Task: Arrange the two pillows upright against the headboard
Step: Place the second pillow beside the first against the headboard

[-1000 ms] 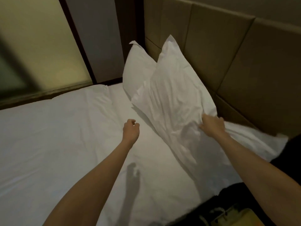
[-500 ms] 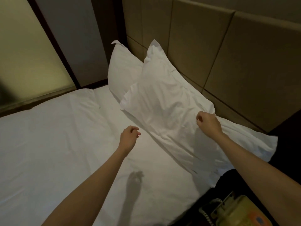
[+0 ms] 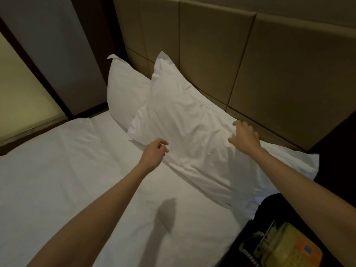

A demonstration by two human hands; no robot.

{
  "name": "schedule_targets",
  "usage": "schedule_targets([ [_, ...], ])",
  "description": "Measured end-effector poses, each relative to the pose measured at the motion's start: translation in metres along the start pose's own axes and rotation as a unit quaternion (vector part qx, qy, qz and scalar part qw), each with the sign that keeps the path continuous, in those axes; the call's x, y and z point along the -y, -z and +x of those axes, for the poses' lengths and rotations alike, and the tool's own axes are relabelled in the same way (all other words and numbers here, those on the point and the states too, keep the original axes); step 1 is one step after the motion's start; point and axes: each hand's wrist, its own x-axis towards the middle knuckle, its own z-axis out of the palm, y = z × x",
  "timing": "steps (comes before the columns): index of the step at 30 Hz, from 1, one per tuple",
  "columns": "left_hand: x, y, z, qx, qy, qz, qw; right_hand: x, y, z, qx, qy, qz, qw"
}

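Two white pillows lean against the tan padded headboard (image 3: 221, 54). The near pillow (image 3: 192, 128) lies tilted along the headboard and overlaps the far pillow (image 3: 125, 93), which stands more upright in the corner. My right hand (image 3: 244, 137) rests on the near pillow's upper edge, fingers spread, with no fabric pinched. Just in front of that pillow's lower front edge, my left hand (image 3: 155, 153) hovers with loosely curled fingers and holds nothing.
The white bedsheet (image 3: 67, 180) covers the mattress in front of the pillows. A dark nightstand at the lower right carries a beige telephone (image 3: 285, 247). A frosted panel and dark frame (image 3: 25, 103) close off the bed's far side.
My right hand let go of the pinched pillow fabric and now lies open on the pillow's top edge. My left hand moved closer to the pillow's front edge.
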Motion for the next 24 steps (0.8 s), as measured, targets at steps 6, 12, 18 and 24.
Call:
schedule_targets([
  [6,-0.050,-0.025,0.082,0.064,-0.109,0.266,0.956,-0.026,-0.009,0.037,0.102,-0.052,-0.036,0.993],
  [12,-0.099,-0.063,0.173,0.082,-0.240,0.518,0.817,-0.056,-0.033,0.053,0.268,-0.090,0.105,0.953],
  [18,-0.105,-0.081,0.215,0.118,-0.299,0.689,0.649,-0.066,-0.045,0.048,0.240,-0.033,0.125,0.962],
  [24,-0.093,-0.088,0.218,0.112,-0.262,0.688,0.668,-0.057,-0.029,0.043,0.156,-0.006,0.212,0.965],
])
